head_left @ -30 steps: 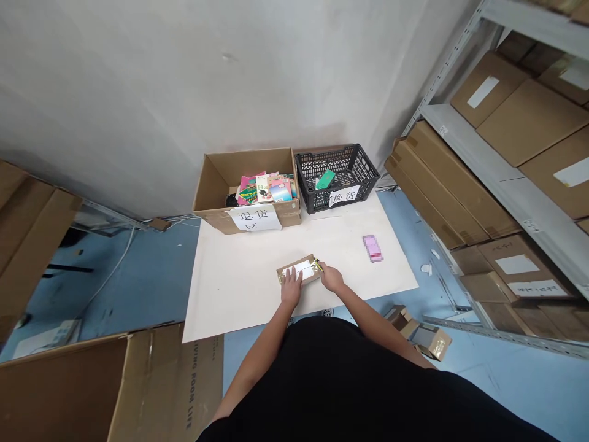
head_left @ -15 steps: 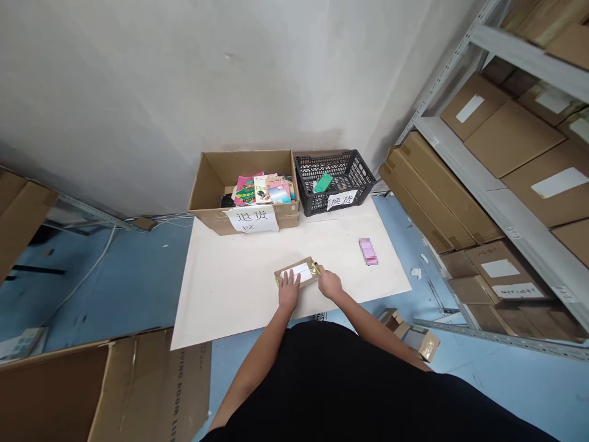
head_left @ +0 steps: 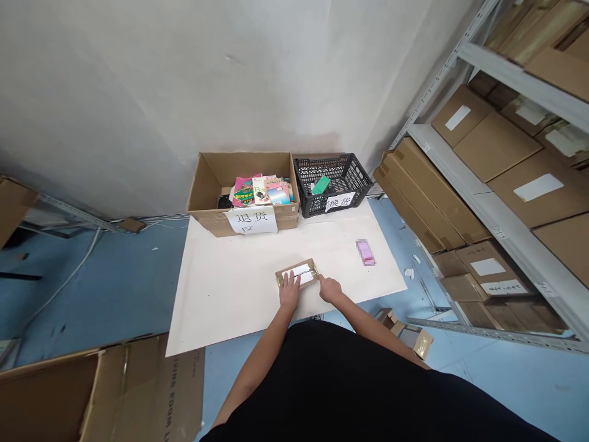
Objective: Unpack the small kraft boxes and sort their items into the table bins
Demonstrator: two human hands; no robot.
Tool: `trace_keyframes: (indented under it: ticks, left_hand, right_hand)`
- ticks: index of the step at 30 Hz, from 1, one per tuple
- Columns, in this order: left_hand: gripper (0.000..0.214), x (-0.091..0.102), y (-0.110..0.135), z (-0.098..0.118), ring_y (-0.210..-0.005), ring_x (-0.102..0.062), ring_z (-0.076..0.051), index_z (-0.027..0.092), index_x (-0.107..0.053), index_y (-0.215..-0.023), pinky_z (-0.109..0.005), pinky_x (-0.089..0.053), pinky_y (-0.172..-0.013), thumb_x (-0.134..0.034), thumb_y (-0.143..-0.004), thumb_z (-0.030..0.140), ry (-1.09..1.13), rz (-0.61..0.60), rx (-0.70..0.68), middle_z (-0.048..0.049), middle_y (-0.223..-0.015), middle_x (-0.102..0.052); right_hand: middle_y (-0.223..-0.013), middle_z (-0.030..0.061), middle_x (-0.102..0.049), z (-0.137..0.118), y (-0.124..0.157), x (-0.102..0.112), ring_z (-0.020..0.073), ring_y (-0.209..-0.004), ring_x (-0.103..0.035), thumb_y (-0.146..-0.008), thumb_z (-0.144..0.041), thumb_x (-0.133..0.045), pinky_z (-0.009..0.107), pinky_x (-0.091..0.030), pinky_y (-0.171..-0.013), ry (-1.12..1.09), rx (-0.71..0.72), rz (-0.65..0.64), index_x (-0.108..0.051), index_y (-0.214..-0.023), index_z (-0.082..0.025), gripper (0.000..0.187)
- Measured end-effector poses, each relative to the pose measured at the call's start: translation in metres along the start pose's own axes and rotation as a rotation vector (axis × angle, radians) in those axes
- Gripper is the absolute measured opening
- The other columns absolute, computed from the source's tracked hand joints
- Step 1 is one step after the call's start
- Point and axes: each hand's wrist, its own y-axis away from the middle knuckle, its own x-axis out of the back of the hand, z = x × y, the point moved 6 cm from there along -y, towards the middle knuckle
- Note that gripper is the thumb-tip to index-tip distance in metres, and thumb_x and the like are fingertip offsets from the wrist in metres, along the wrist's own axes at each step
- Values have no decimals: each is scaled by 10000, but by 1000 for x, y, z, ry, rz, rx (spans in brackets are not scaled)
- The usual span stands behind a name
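Note:
A small flat cardboard box (head_left: 314, 266) with a white label and shiny tape lies slightly slanted on the white tabletop (head_left: 230, 282). My left hand (head_left: 289, 291) rests on its label with the fingers spread, pressing the box from the near side. At the box's right end is my right hand (head_left: 330, 290), closed around a slim utility knife, mostly hidden now by the fingers. Its tip is at the taped right edge. Further right on the table lies a blurred pink-purple item (head_left: 365, 252).
Behind stand an open cardboard box (head_left: 207, 218) with several books and a black plastic crate (head_left: 350, 196) holding a green packet (head_left: 321, 185). Metal shelving (head_left: 483, 184) loaded with boxes rises at right. A large open carton (head_left: 138, 393) sits at lower left.
My right hand has moved slightly down along the box's right end, and the yellow part of the knife is no longer plain to see. My left hand stays on the box.

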Motion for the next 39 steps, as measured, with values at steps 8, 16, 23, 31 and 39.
trace_keyframes:
  ticks: [8,16,23,31,39]
  left_hand:
    - [508,36,-11,-20,-1542,-342,-359,226,-568,-1521,-548,-343,-1221,-433,-1046,346,29,71,-49,-144,-1660,-439]
    - [642,35,-6,-32,-1251,-575,-334,196,-365,-1639,-500,-444,-1052,-451,-1016,330,-56,-86,93,-196,-1404,-623]
    - [705,21,9,-9,-1208,-601,-325,140,-339,-1640,-434,-537,-956,-543,-983,296,-94,-1,60,-214,-1359,-606]
    - [750,7,-9,2,-1072,-694,-389,-8,-318,-1609,-472,-623,-809,-535,-927,217,-135,-69,-1,-320,-1227,-636]
    - [670,14,-6,-15,-1051,-734,-319,46,-308,-1610,-405,-613,-873,-462,-983,225,-128,-168,-178,-252,-1262,-636]
  right_hand:
    - [-1028,82,-769,40,27,-24,282,-970,-731,-995,-301,-513,332,-491,-846,-360,-66,320,-429,-1560,-234,575]
    - [-1238,135,-741,14,-36,-46,290,-1134,-715,-907,-488,-688,326,-524,-901,-677,-327,328,-523,-1402,-172,609]
    - [-1245,152,-740,3,-58,-33,279,-1127,-715,-944,-333,-652,324,-512,-880,-518,-359,330,-497,-1383,-174,491]
    - [-1203,105,-752,13,-59,-36,250,-1101,-721,-928,-339,-691,289,-509,-833,-566,-333,295,-482,-1382,-197,519]
    - [-1185,101,-752,13,-58,-31,253,-1086,-717,-920,-372,-706,290,-505,-829,-599,-287,284,-497,-1377,-196,533]
